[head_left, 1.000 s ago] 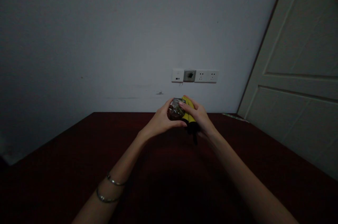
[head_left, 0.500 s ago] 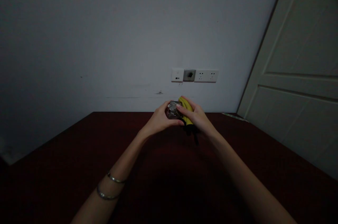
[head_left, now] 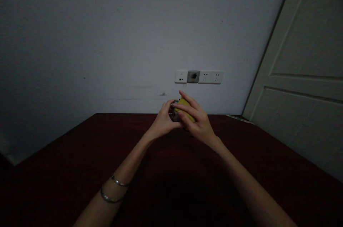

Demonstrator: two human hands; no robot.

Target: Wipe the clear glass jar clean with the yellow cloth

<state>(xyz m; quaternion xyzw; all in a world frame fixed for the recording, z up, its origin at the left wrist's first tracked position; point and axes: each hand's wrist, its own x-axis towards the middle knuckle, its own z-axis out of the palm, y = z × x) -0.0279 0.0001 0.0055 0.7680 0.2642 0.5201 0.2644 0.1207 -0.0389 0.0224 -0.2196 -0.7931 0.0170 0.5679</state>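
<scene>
Both hands meet above the far part of a dark red table point(head_left: 80, 170). My left hand point(head_left: 163, 124) is curled round a small shiny, silvery object point(head_left: 173, 113) that is mostly hidden by the fingers. My right hand point(head_left: 195, 121) grips a yellow object point(head_left: 184, 108) pressed against the silvery one, fingers wrapped over its top. What either object is cannot be made out in the dim light. Two thin bracelets point(head_left: 114, 188) sit on my left forearm.
A grey wall stands behind the table with a row of wall sockets point(head_left: 199, 76) just above the hands. A pale panelled door point(head_left: 302, 77) fills the right side. A thin flat item point(head_left: 238, 117) lies at the table's far right edge.
My right hand has rolled over the yellow object, covering more of it. The black part that hung below it is no longer visible. Both hands shifted slightly up.
</scene>
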